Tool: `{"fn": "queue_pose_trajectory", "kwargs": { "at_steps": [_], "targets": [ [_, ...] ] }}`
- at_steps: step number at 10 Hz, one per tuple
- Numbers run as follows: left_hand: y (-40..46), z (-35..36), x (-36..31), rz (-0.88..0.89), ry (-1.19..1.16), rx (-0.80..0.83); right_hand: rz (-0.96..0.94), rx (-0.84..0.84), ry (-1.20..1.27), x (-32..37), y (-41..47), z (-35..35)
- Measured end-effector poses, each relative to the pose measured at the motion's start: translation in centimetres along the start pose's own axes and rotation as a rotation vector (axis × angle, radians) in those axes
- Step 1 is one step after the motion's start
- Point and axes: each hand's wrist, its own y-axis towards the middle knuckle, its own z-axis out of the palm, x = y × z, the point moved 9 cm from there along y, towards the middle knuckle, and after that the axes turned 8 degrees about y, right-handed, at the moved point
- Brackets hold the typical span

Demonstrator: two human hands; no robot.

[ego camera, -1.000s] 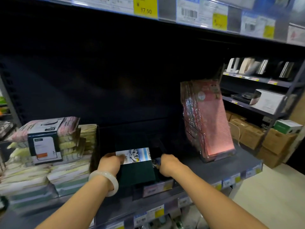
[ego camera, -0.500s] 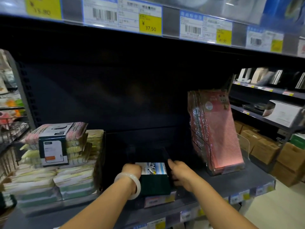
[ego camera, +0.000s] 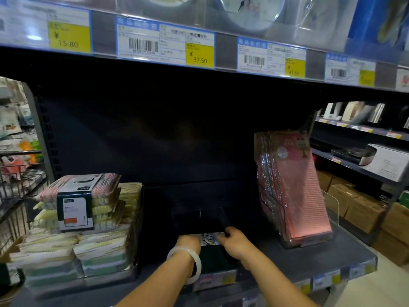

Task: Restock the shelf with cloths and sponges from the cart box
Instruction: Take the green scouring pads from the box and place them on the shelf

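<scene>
Pushing dark sponge pack (ego camera: 213, 257) farther back.

Both forearms reach fwd & slightly inward from btm of view, bare. Left hand (ego camera: 188, 242): knuckles up, fingers curled down, grip on the near-left edge of a dark pack (ego camera: 213, 258); pale bangle (ego camera: 185, 263) on wrist. Right hand (ego camera: 235, 241): fingers curled, pinching the pack's right edge, thumb side up.

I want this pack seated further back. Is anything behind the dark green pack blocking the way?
Yes: a dark pack sits directly behind the green pack that both hands hold.
</scene>
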Motion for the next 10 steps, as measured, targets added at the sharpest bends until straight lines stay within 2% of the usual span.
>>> {"fn": "queue_pose_trajectory", "kwargs": {
  "at_steps": [1, 3, 4, 5, 6, 7, 8, 9, 10],
  "targets": [
    [0.3, 0.3, -1.5, 0.192, 0.564, -0.013, 0.027, 0.019, 0.0, -0.1, -0.2, 0.3],
    [1.3, 1.4, -0.6, 0.223, 0.818, -0.072, -0.025, 0.014, -0.204, 0.4, -0.1, 0.1],
    [1.9, 0.9, 0.1, 0.057, 0.575, -0.123, -0.027, 0.034, -0.275, 0.7, -0.1, 0.5],
    [0.7, 1.7, 0.1, 0.082, 0.875, -0.033, -0.032, 0.072, -0.342, 0.9, -0.4, 0.6],
    [0.3, -1.4, -0.7, 0.175, 0.3, -0.188, -0.071, 0.022, -0.374, 1.6, -0.8, -0.4],
    [-2.3, -3.0, -2.3, 0.338, 0.539, -0.207, -0.228, -0.063, -0.493, 4.0, -1.1, -0.9],
    [-4.8, -5.4, -2.0, 0.373, 0.605, -0.244, -0.426, -0.02, -0.586, 7.3, -3.1, 1.9],
    [-6.5, -7.7, -0.1, 0.346, 0.863, -0.323, -0.569, 0.082, -0.704, 9.6, -6.7, 7.0],
    [-7.0, -9.2, 2.9, 0.264, 1.065, -0.272, -0.617, 0.211, -0.818, 10.1, -10.3, 12.6]
  ]
}}
